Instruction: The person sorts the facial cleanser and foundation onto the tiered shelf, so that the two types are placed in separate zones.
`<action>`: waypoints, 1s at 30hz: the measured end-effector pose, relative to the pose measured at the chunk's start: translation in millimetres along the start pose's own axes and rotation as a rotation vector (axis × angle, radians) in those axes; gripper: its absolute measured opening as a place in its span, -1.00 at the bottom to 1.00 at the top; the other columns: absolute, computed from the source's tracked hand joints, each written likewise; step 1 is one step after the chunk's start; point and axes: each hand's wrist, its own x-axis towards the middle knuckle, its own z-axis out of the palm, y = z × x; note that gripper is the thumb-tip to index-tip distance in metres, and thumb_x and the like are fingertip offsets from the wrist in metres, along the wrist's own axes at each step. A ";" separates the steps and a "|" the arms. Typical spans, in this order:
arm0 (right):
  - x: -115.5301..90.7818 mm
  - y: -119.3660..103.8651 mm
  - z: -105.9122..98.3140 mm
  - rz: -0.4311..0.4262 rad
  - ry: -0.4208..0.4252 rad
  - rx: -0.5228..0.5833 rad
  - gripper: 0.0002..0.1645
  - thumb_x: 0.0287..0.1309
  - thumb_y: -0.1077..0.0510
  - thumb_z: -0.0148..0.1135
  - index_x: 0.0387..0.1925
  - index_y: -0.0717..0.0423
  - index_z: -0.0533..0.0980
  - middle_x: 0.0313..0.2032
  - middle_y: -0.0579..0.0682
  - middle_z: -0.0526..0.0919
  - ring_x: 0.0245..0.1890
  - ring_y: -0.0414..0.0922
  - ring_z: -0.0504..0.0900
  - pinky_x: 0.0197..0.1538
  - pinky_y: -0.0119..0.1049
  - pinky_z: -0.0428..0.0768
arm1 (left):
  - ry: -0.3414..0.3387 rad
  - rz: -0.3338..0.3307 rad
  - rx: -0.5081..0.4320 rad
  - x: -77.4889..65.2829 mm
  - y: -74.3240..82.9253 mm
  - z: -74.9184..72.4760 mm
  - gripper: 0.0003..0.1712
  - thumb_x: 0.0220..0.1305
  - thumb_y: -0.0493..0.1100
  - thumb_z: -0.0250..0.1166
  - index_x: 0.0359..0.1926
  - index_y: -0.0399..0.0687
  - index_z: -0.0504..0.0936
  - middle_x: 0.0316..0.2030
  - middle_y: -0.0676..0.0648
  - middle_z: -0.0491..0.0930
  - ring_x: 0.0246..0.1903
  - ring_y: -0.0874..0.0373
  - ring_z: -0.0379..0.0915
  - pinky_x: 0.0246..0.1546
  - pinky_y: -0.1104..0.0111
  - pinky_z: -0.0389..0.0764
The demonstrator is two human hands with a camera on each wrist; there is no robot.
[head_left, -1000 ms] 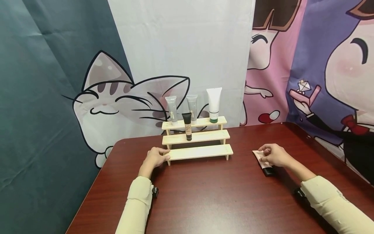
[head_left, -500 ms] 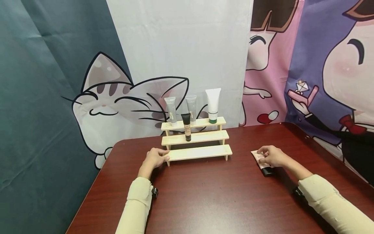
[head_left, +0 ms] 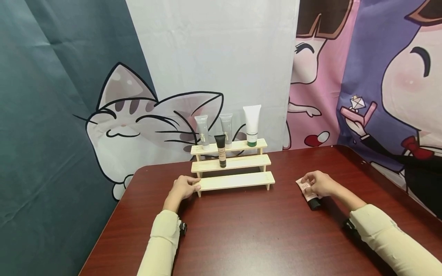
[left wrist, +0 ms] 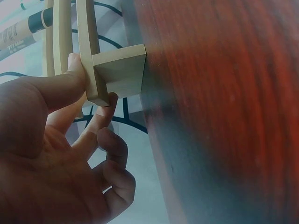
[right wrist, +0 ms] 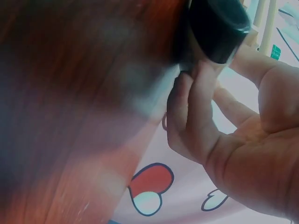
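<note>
My left hand [head_left: 183, 188] pinches the left end of the lowest step of a pale wooden three-step stand [head_left: 235, 181]. In the left wrist view the thumb [left wrist: 70, 81] lies on top of the board and a finger is under its edge. On the right, my right hand [head_left: 320, 183] grips a beige cosmetic tube [head_left: 305, 186] with a black cap [head_left: 314, 204], fingers along its sides. The right wrist view shows that cap [right wrist: 219, 28] close up; the hand covers part of the tube. Whether the tube touches the table is hard to tell.
On the top step stand two grey translucent tubes [head_left: 202, 132] and a white tube [head_left: 252, 124] with a green cap. A black-topped beige tube [head_left: 221, 151] stands upright on the middle step. A cartoon-printed cloth [head_left: 221, 57] hangs behind the red-brown table [head_left: 241, 230].
The right hand and the beige tube have shifted slightly left, and the tube's cap end has turned a little. The left hand stays on the stand.
</note>
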 end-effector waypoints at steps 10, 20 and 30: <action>5.9 -9.8 5.2 -0.059 0.030 -0.004 -0.62 -0.09 0.32 0.50 -0.16 0.30 0.61 -0.46 0.08 0.57 -0.53 -0.14 0.56 -0.58 -0.21 0.62 | 0.002 0.016 0.000 -0.4 -1.5 0.1 -0.61 0.23 -0.05 0.43 0.10 0.27 0.72 0.28 -0.22 0.47 0.32 -0.34 0.20 0.16 -0.31 0.30; 7.8 -24.6 8.4 -0.081 0.041 0.066 -0.54 0.04 0.33 0.43 0.02 0.33 0.57 -0.44 0.09 0.57 -0.54 -0.12 0.59 -0.58 -0.17 0.65 | 0.002 0.016 0.006 -0.6 0.8 1.2 -0.62 0.23 -0.05 0.44 0.09 0.26 0.73 0.28 -0.21 0.47 0.32 -0.34 0.20 0.18 -0.28 0.32; 12.9 -39.5 15.2 -0.174 0.134 0.137 -0.49 0.03 0.35 0.45 0.07 0.30 0.55 -0.42 0.13 0.66 -0.56 -0.11 0.64 -0.61 -0.13 0.65 | 0.006 0.016 0.011 -1.4 1.5 0.9 -0.62 0.23 -0.06 0.43 0.09 0.25 0.73 0.27 -0.23 0.47 0.32 -0.34 0.21 0.16 -0.29 0.33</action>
